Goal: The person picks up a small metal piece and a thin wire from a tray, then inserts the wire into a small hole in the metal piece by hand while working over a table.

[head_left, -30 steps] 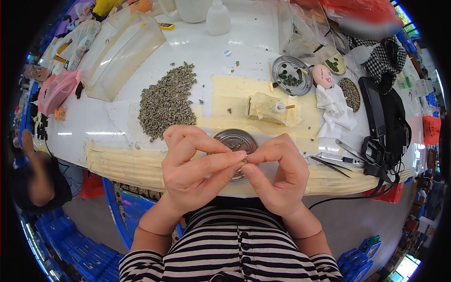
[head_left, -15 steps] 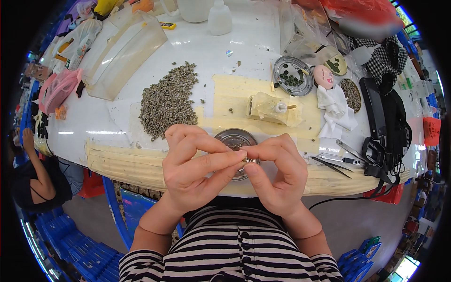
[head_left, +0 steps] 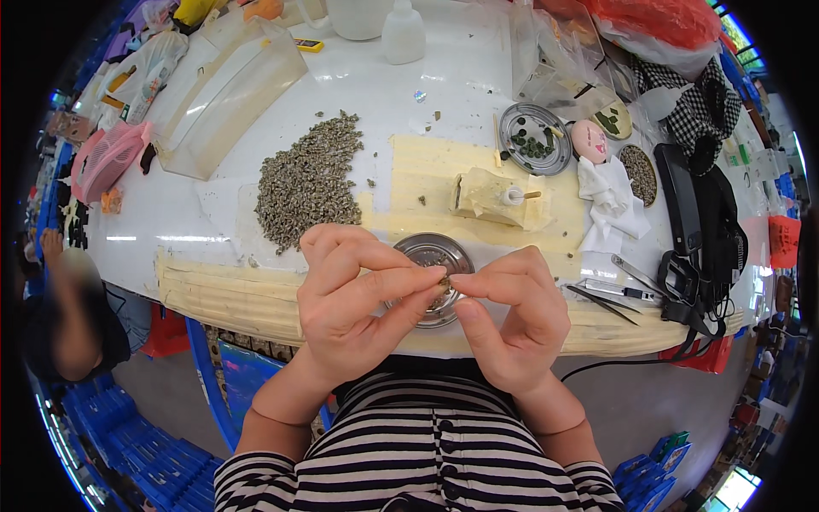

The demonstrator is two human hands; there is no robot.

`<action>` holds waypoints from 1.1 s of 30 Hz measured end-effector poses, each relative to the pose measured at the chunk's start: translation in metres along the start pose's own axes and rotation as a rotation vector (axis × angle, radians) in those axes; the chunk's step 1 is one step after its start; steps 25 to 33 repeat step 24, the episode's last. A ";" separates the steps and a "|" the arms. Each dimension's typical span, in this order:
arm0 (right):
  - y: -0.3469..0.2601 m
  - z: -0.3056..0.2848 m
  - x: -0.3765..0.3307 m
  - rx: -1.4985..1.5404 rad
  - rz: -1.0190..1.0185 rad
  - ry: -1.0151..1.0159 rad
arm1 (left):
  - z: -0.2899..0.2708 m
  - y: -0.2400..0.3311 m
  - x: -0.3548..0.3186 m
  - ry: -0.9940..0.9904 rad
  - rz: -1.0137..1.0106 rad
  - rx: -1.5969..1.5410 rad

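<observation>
My left hand (head_left: 345,303) pinches a small metallic piece (head_left: 444,285) between thumb and fingertips; its exact kind is too small to tell. My right hand (head_left: 516,320) has its index fingertip at that piece, while its thumb stands apart, with nothing visibly gripped between them. Beneath both hands a round metal dish (head_left: 456,247) sits near the table's front edge, with small bits in it, partly hidden by my fingers. Left of it and farther back lies a large heap of small greyish metallic pieces (head_left: 307,183).
Behind the dish stands a tape-covered block (head_left: 490,198) with a small white pot and stick. Tweezers (head_left: 601,305) and a cutter knife (head_left: 616,290) lie right, near a white cloth (head_left: 610,200) and a metal plate of dark green bits (head_left: 559,158). Another person (head_left: 72,324) sits far left.
My right hand has shifted slightly right, and its thumb has come away from the small piece. My left hand keeps its pinch. At far left, the other person's arm has moved.
</observation>
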State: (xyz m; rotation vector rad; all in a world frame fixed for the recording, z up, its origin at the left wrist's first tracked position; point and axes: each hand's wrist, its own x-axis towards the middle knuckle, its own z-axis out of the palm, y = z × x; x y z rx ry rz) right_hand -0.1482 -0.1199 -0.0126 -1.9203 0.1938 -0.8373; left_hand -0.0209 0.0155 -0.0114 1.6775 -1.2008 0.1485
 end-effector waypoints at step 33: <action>0.015 -0.037 0.042 -0.657 -0.085 0.104 | -0.001 -0.002 0.000 0.016 -0.067 -0.057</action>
